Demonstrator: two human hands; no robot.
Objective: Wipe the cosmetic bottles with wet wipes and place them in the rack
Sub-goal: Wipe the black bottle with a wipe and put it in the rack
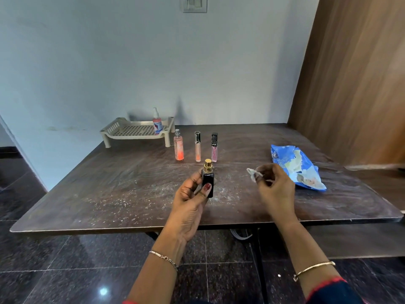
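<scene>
Left hand (190,194) grip round black bottle (207,179), right hand (276,187) grip pinching wet wipe (252,172), writing unreadable

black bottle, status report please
Left hand grips black bottle. Right hand pinches wipe. Rack holds one pump bottle. Three bottles stand before rack.

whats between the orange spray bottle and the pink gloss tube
A slim silver-capped tube stands between the orange spray bottle and the pink gloss tube, in the head view.

glossy black bottle (207,182) with shiny gold metal top, perforated beige plastic rack (137,131), scuffed dark wood-look table (109,189).
</scene>
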